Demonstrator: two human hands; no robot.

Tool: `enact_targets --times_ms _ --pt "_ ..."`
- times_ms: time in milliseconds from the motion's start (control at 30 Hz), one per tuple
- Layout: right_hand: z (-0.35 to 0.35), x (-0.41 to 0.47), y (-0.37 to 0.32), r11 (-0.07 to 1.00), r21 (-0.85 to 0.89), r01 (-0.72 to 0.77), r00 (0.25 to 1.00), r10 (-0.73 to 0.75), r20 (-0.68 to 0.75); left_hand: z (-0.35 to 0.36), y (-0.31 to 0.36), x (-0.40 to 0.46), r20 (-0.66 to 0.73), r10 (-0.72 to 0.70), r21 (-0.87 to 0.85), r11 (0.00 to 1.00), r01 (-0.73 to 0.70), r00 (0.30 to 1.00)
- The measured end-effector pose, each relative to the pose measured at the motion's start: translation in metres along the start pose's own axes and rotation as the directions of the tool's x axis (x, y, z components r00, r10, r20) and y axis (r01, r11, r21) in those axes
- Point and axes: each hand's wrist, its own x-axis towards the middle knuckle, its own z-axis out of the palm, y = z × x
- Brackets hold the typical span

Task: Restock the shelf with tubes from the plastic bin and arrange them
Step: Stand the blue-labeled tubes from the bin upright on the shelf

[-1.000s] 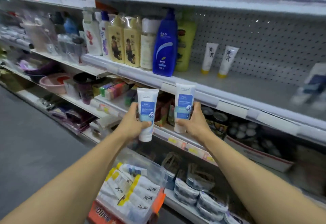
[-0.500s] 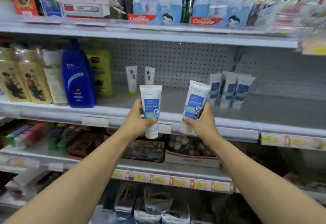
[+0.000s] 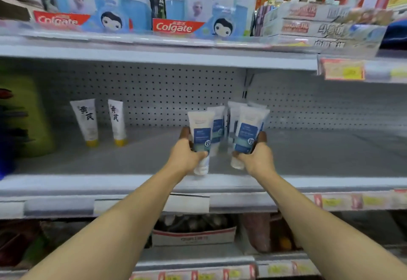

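My left hand grips a white tube with a blue label, cap down, over the grey shelf. My right hand holds a second, matching blue-label tube, tilted slightly right. Both tubes are held above the shelf's front half, just before several identical tubes standing at the back by the pegboard. Left of them stand two white tubes with yellow caps. The plastic bin is out of view.
Colgate toothpaste boxes fill the shelf above, whose edge overhangs the working space. A green bottle stands at far left. A cardboard box sits on the lower shelf. Bare shelf surface stretches right of the hands.
Both hands have carried their tubes forward and inward over the shelf, up to the standing blue-label tubes. The view has moved closer and shifted right; the blue bottle has left the frame.
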Motion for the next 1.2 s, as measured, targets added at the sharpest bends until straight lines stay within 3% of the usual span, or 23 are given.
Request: enact_targets --times_ms 100,233,267,400,600,1033,1200 --pt "-0.002 0.011 0.005 1.000 -0.010 0.003 1.000 -0.002 0.026 0.021 -0.003 0.019 -0.018 0.013 0.063 0.998 -0.012 1.000" --pt "0.008 0.025 0.001 0.932 0.347 -0.105 0.992 0.125 -0.036 0.040 -0.006 0.038 -0.049 -0.020 0.153 0.988 0.027 0.999" --pt "0.012 0.029 0.002 0.921 0.368 -0.128 0.988 0.151 -0.034 0.044 -0.006 0.041 -0.058 -0.026 0.167 0.985 0.036 0.998" --pt "0.022 0.040 0.015 0.973 0.167 -0.157 0.988 0.152 0.041 0.053 -0.010 0.052 -0.094 0.007 0.203 0.979 0.012 0.996" --pt "0.029 0.048 0.034 0.993 -0.089 -0.082 0.995 0.086 0.047 0.057 -0.020 0.061 -0.118 0.053 0.226 0.974 -0.025 0.992" --pt "0.028 0.048 0.035 0.987 -0.109 -0.119 0.992 0.122 0.022 0.062 -0.023 0.071 -0.099 0.012 0.309 0.951 0.020 0.995" --pt "0.022 0.025 0.027 0.944 -0.319 -0.081 0.996 0.069 -0.048 0.048 -0.028 0.054 -0.085 -0.052 0.396 0.915 0.081 0.995"
